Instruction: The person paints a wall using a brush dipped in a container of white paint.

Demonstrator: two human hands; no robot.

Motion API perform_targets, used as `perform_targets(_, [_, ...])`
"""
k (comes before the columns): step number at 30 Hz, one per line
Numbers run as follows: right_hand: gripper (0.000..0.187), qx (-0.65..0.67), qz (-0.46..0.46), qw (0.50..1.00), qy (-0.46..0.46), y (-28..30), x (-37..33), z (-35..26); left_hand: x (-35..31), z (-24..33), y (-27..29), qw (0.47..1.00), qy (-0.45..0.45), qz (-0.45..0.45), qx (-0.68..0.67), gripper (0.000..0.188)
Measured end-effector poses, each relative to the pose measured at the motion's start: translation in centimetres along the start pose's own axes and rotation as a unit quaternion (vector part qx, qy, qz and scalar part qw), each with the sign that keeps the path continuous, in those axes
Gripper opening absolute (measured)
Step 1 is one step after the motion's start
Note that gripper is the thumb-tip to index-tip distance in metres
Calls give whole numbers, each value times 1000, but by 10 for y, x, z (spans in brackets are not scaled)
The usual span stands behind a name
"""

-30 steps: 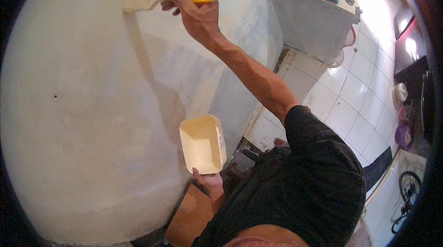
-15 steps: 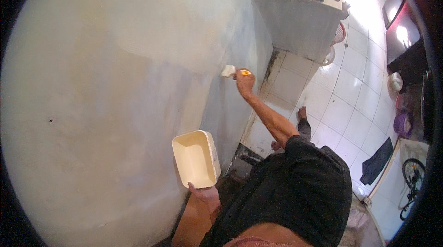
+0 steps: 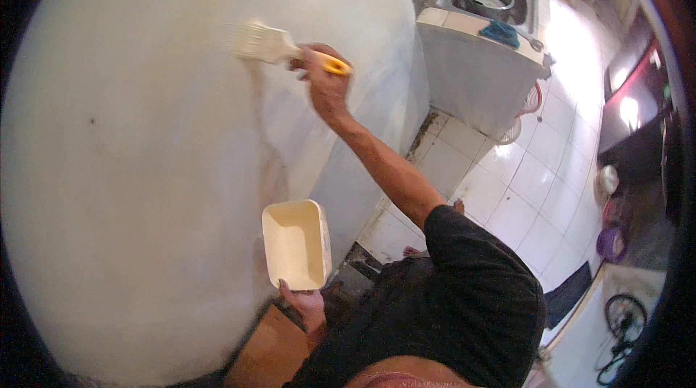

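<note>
Broad cream-and-yellow paintbrush (image 3: 270,44), gripped by the right hand (image 3: 328,85), has bristles (image 3: 252,41) beyond its fingers (image 3: 299,64) at a pale wall (image 3: 159,192); the left hand (image 3: 307,305) grips a rectangular cream tub (image 3: 296,246).

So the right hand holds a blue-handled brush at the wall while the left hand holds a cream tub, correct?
Not quite: the handle is yellow, not blue, as the head view shows. The right hand does hold the brush at the wall, and the left hand holds the cream tub.
</note>
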State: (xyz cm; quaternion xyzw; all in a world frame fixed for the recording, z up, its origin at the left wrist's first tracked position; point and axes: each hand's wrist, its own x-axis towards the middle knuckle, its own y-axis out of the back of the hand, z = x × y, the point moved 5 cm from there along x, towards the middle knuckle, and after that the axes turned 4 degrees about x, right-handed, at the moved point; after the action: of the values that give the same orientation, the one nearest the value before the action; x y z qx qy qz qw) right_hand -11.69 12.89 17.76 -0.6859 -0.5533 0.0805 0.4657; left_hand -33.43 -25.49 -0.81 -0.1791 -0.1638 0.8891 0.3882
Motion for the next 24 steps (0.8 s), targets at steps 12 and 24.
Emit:
perform_targets(12, [26,-297,125,933,-163,201,-128,140,1,-23,35,996,-16,68,-54,49])
perform_targets(24, [28,-14,-70,997,30,-37,-6,-21,-6,-37,40,992,-16,87,-92,49])
